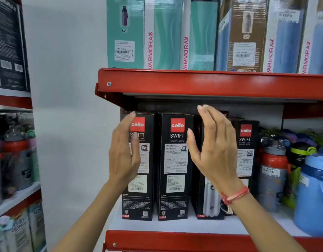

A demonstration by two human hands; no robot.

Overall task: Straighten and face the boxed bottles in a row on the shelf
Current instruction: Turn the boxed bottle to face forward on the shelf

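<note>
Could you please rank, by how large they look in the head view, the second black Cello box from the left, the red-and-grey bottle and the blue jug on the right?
1. Second black Cello box, largest.
2. Blue jug, though cut off by the frame edge, so unsure.
3. Red-and-grey bottle, smallest.

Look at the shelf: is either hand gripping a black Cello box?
No: left hand and right hand are open beside the second Cello box.

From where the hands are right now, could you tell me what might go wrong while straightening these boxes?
1. The third black Cello box sits turned, showing a bottle picture rather than its label; the right hand could push it into the fourth black Cello box.
2. The tall boxes nearly reach the red shelf above, so tilting one may snag.
3. The loose red-capped grey bottle nearby could topple.
</note>
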